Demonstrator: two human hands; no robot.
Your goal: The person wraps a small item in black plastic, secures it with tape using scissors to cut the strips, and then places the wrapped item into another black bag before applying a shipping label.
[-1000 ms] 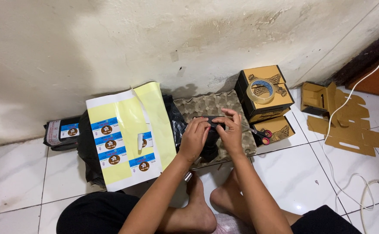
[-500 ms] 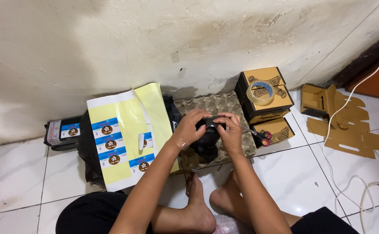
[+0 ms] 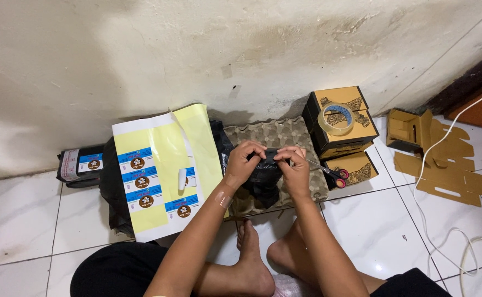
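Right in the middle, a black plastic bag [image 3: 264, 175] is pinched at its top by both hands. The left hand [image 3: 244, 163] is closed on the bag's left corner, and the right hand [image 3: 294, 169] is closed on its right corner. What is inside the crinkly bag cannot be seen. The bag is held just over a bumpy grey egg tray [image 3: 285, 137] lying on the white tiled floor [image 3: 26, 220]. Red-handled scissors [image 3: 334, 176] are partly hidden behind the right hand. To the left, a smooth yellow sticker sheet [image 3: 158, 170] with round brown labels is laid over a dark bag, mostly covered. On the right, a clear tape roll [image 3: 335, 118] is set on stacked brown boxes [image 3: 337, 129]. Far right, flat cardboard pieces [image 3: 444, 165] and a white cable [image 3: 433, 148] are seen, the cable cut off at the edge.
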